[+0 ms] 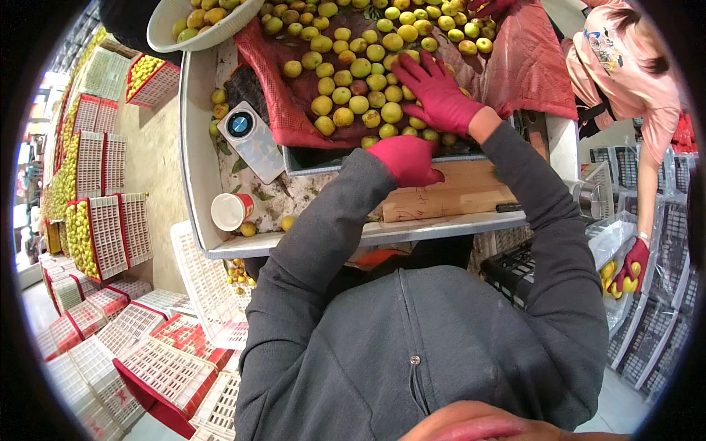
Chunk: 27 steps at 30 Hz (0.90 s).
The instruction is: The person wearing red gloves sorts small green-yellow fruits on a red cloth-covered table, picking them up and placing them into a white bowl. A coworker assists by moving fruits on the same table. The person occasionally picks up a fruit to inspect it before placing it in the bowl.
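Many small round yellow-green fruits [360,68] lie spread on a red woven mesh sack [276,105] in a large white tray. My right hand [436,93], in a red glove, rests palm down over fruits at the right of the pile, fingers apart; whether it grips one is hidden. Nearer to me, my left hand [407,160], gloved too, is curled at the front edge of the pile; its fingers and anything in them are mostly hidden. Beneath it run the rim of a grey crate [314,165] and a wooden board [452,190] bearing handwriting.
A phone [256,146] and a paper cup [229,211] lie left in the tray. A white basket of fruit [207,36] stands at the upper left. Stacked plastic crates [118,231] fill the left side. At right, a co-worker in pink [623,66] reaches down with fruits in a gloved hand.
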### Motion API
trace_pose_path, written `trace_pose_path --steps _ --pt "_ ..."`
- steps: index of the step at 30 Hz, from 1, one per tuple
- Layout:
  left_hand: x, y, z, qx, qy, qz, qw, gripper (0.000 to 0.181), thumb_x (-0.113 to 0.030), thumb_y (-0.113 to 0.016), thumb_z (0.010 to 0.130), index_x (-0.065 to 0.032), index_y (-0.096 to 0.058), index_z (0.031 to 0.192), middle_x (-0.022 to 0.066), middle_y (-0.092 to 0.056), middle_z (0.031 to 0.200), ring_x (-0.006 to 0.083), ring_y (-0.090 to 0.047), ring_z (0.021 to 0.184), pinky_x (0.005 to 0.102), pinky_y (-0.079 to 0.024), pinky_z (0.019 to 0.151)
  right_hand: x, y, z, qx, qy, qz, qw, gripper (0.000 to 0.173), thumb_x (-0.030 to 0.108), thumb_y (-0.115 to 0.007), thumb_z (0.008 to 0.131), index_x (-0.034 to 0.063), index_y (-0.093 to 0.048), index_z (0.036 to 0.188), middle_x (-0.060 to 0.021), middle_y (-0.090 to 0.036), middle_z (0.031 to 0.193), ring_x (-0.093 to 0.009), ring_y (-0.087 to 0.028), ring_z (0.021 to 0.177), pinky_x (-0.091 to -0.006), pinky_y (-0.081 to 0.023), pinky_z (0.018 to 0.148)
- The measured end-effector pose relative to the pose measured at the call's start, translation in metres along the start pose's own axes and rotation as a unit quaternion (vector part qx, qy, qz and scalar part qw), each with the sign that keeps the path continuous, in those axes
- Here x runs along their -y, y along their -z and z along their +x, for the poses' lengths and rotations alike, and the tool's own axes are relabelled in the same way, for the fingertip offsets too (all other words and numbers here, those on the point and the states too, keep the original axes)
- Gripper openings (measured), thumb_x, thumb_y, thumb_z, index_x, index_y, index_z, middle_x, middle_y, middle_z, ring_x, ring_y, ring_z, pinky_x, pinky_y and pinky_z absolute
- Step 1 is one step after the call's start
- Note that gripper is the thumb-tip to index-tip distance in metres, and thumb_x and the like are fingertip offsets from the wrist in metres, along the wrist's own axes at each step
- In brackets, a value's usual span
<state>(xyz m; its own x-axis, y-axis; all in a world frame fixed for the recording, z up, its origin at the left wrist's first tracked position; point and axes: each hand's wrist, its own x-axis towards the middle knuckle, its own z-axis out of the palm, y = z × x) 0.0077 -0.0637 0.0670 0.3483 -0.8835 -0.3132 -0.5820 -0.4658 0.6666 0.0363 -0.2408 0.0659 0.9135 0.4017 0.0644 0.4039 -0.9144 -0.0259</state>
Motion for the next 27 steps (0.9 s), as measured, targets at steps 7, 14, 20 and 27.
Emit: trace_pose_path --steps 7,14,20,27 --pt "0.008 -0.009 0.006 -0.024 -0.032 0.048 0.998 0.067 -0.053 -0.060 0.091 -0.0087 -0.056 0.141 0.0194 -0.056 0.143 0.0343 -0.052 0.132 0.0422 -0.038 0.113 0.067 0.020 0.032 0.019 0.144 0.182 0.973 0.060 0.041 -0.054 0.101 0.0209 -0.036 0.155 -0.0092 -0.030 0.163 -0.037 -0.022 0.151 -0.0554 -0.015 0.123" --pt "0.023 -0.014 0.019 0.052 -0.068 -0.069 0.994 0.066 -0.055 -0.054 0.096 -0.0086 -0.053 0.143 0.0154 -0.054 0.146 0.0318 -0.049 0.136 0.0398 -0.035 0.116 0.088 -0.002 0.077 -0.034 0.223 0.081 0.971 0.064 0.036 -0.067 0.088 0.0190 -0.048 0.146 -0.0095 -0.041 0.154 -0.039 -0.032 0.145 -0.0597 -0.023 0.119" --pt "0.004 -0.005 0.001 -0.035 -0.017 0.036 0.999 0.066 -0.053 -0.056 0.094 -0.0045 -0.055 0.139 0.0217 -0.057 0.140 0.0344 -0.055 0.130 0.0434 -0.039 0.112 0.063 0.011 0.043 0.134 0.216 0.410 0.876 0.038 0.024 -0.063 0.096 0.0130 -0.063 0.133 -0.0095 -0.052 0.148 -0.025 -0.047 0.138 -0.0469 -0.036 0.115" --pt "-0.012 0.006 0.000 -0.003 0.040 0.011 0.999 0.058 -0.047 -0.064 0.089 -0.0013 -0.061 0.124 0.0244 -0.069 0.112 0.0416 -0.066 0.103 0.0486 -0.051 0.090 0.019 0.002 0.075 -0.190 0.126 0.229 0.946 0.050 0.033 -0.068 0.093 0.0135 -0.058 0.138 -0.0120 -0.056 0.142 -0.033 -0.050 0.134 -0.0462 -0.037 0.114"
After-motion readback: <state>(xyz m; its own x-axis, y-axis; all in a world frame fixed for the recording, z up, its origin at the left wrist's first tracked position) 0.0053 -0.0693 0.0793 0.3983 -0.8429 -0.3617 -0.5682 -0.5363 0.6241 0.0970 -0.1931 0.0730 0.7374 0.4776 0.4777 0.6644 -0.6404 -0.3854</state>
